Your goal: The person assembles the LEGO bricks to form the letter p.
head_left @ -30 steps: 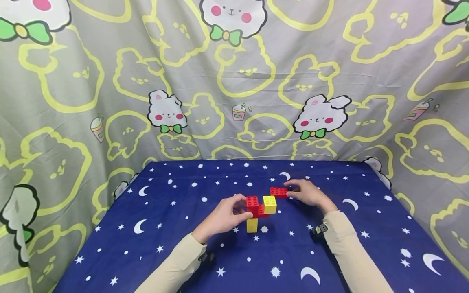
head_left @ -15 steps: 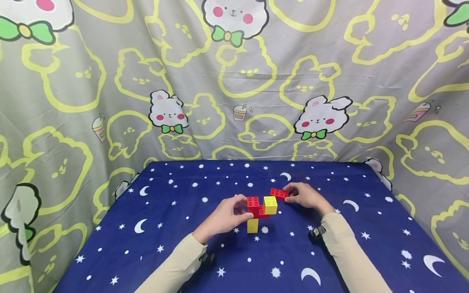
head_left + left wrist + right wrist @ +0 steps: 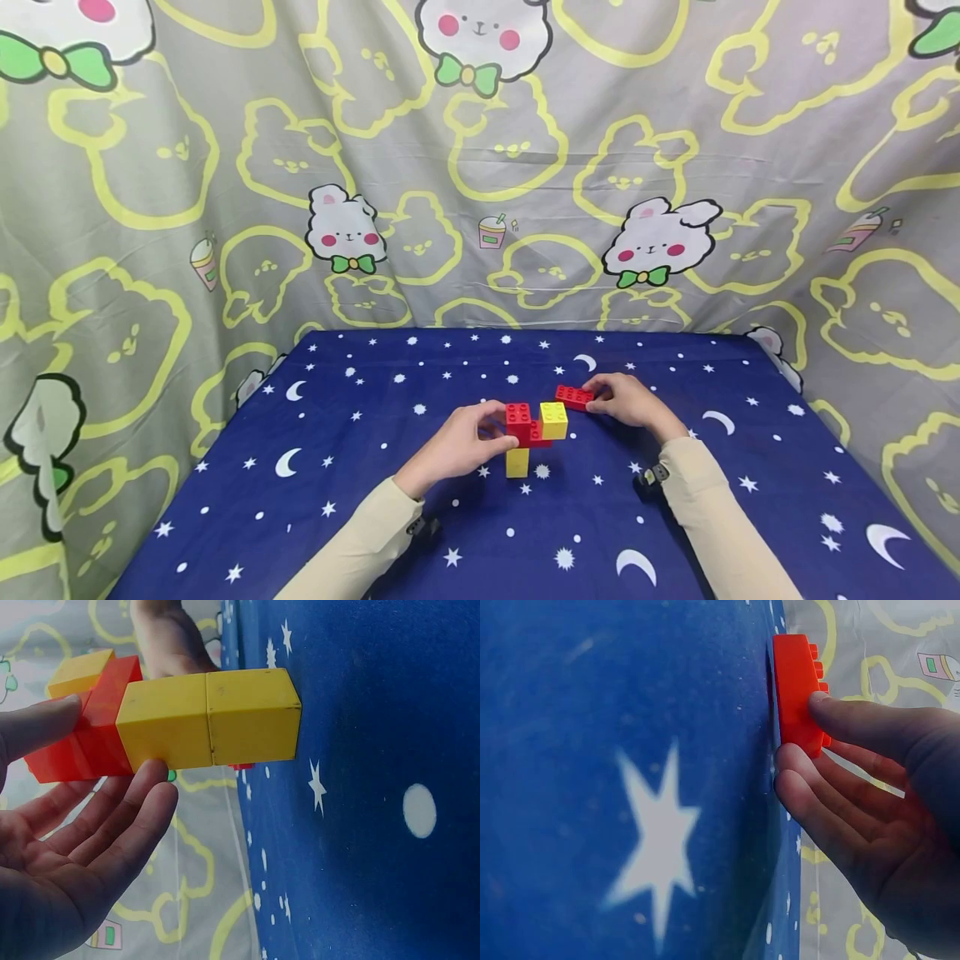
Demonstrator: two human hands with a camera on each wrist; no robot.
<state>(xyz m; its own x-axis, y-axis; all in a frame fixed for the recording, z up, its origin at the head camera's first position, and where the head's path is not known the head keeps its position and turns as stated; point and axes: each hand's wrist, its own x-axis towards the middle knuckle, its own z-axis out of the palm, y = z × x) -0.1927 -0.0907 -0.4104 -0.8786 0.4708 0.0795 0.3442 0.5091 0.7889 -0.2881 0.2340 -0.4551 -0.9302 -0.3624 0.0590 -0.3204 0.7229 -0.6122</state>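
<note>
A small tower of toy building bricks stands in the middle of the head view. Its column is two yellow bricks [image 3: 253,718] stacked end to end. Across that column lies a red brick [image 3: 537,435], bearing a square red brick [image 3: 517,419] on its left and a square yellow brick [image 3: 553,422] on its right. My left hand [image 3: 463,440] holds the tower's red part between thumb and fingers. Beyond it to the right, a longer red brick [image 3: 795,694] with studs is pinched at its near end by my right hand [image 3: 630,402]. Whether that brick is fully on the cloth is unclear.
A dark blue cloth [image 3: 375,533] with white stars and moons covers the table. Behind it hangs a grey curtain [image 3: 420,333] with cartoon animals. Each wrist wears a small dark camera, such as the right wrist camera [image 3: 651,477].
The right-hand fingers have come down onto the longer red brick and pinch it. That brick has turned at an angle and shifted slightly right. The left hand and tower have stayed put.
</note>
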